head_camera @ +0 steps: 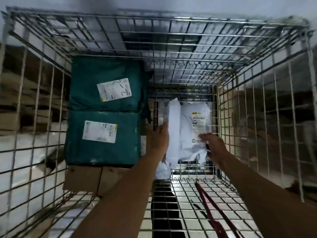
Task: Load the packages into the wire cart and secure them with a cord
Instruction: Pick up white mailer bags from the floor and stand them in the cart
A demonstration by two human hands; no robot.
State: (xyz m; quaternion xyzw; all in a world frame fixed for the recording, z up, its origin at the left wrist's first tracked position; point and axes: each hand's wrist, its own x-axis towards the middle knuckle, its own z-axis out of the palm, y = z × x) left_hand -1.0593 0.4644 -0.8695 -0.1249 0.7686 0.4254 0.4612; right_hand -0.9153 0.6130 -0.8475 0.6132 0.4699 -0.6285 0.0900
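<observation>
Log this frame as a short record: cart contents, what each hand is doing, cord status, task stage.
container: wire cart, seen from above
stacked left: two green packages, each with a white label, over a cardboard box
right side: white packages near the cart floor
left hand: against the rolled white package
right hand: at the labelled white package's edge; grip blurred
cord: red cord lying loose on the near mesh, not securing anything
stage: loading, not yet secured

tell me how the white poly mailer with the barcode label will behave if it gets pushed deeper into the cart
The white mailer is wrinkled and sagging at its edges, so it probably flexes rather than slides as one stiff piece. Its thin plastic skin looks smooth and likely slippery. A loose corner may snag in the open wire mesh beneath it.
</observation>
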